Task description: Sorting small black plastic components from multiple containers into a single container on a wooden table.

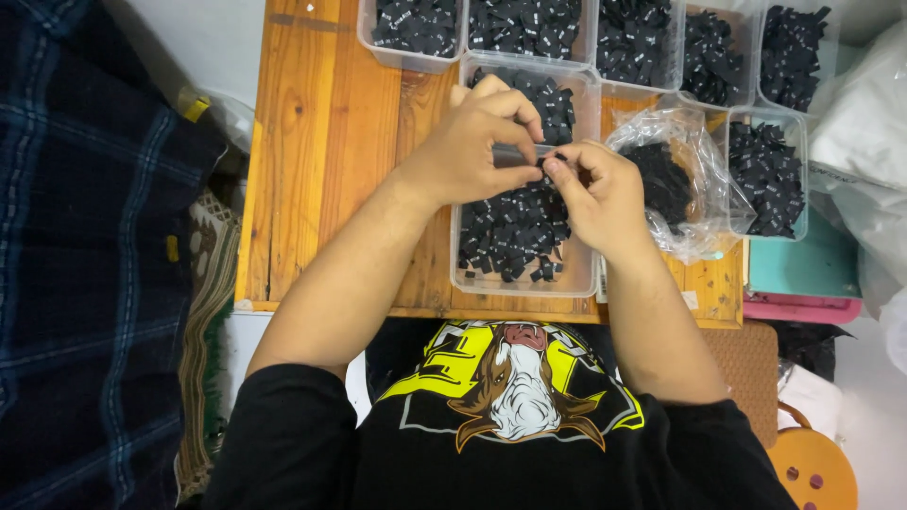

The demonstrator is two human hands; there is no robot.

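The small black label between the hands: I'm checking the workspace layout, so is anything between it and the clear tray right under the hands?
Nothing visible. The left hand and right hand pinch the small black label directly above the clear tray, which is open-topped and part full of black labels.

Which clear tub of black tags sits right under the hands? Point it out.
The large clear tub at the table's near edge, directly below the left hand and right hand. The other tubs line the far edge.
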